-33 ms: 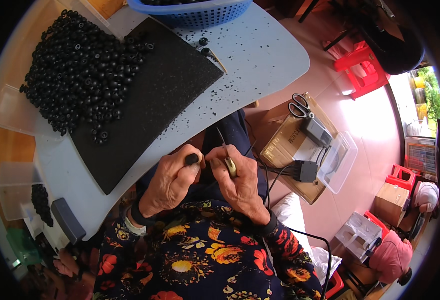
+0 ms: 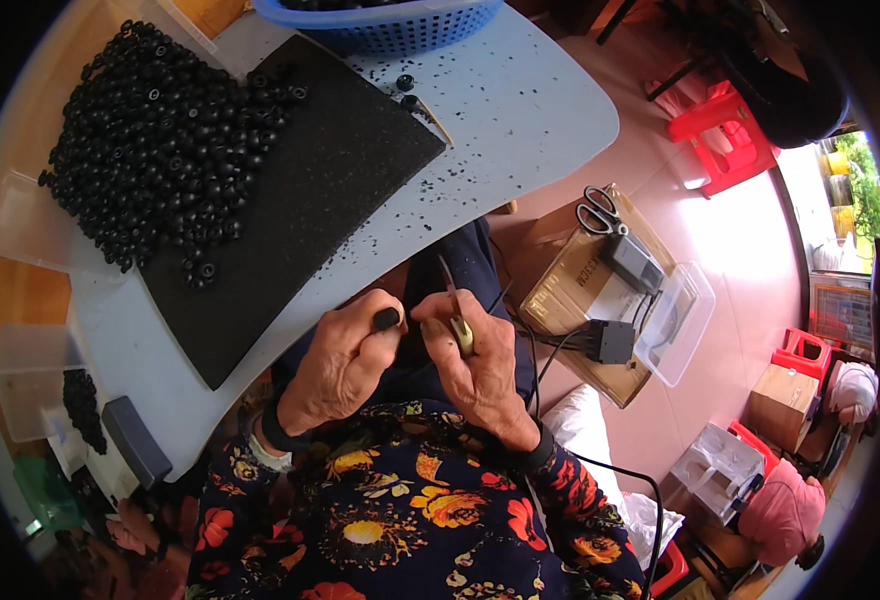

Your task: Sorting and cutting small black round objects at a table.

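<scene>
Holds a small black plug (image 2: 387, 319) in the closed left hand (image 2: 338, 362), rounded end showing at the top of the curled fingers. Clasps a thin-bladed knife (image 2: 464, 337) with a pale yellow handle in the right hand (image 2: 482, 375), fingers wrapped around it and blade pointing up toward the table (image 2: 550, 90). Holds plug and knife near each other but apart, plug to the left. Faces, on that pale tabletop, a dark mat (image 2: 310, 200), with a heap of small black pieces (image 2: 160, 140) lying partly over its left side and a blue basket (image 2: 430, 32) beyond. Has two loose pieces (image 2: 406, 83) and a thin wooden stick (image 2: 440, 125) by the mat's right edge. Has a cardboard box (image 2: 560, 275) to the right, topped by scissors (image 2: 597, 212). Shares the room with a person in pink (image 2: 782, 512), lower right.
</scene>
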Motion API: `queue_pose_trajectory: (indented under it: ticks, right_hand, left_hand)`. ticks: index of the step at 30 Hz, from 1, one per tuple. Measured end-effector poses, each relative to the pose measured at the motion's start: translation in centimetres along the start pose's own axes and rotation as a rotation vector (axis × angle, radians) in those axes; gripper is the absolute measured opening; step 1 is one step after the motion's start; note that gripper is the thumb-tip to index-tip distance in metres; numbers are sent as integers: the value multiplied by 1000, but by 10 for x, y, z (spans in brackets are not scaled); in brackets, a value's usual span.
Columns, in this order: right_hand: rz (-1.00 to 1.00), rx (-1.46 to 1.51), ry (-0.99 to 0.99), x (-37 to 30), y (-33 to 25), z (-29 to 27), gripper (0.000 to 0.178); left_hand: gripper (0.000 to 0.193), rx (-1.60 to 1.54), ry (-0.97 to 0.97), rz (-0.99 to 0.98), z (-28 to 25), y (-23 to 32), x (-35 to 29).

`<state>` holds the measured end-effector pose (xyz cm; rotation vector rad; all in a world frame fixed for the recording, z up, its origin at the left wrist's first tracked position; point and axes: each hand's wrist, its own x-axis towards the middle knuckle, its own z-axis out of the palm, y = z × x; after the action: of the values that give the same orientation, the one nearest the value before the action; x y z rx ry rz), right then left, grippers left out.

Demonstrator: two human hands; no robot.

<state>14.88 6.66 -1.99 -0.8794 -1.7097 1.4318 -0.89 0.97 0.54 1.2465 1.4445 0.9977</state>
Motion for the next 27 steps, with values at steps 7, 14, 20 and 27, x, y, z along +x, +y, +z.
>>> queue_pose_trajectory:
  ticks: [7, 14, 20, 27]
  right_hand:
    - [106, 165, 9, 1, -1, 7, 18]
    - [41, 179, 66, 1, -5, 3, 11]
    - [93, -26, -44, -12, 6, -8, 6]
    - [45, -161, -139, -17, 7, -10, 17]
  left_hand:
    - [11, 243, 33, 197, 6, -6, 3]
    - [6, 160, 49, 238, 10, -10, 5]
    - [9, 181, 51, 188, 6, -9, 6]
    - [8, 213, -4, 220, 6, -16, 7]
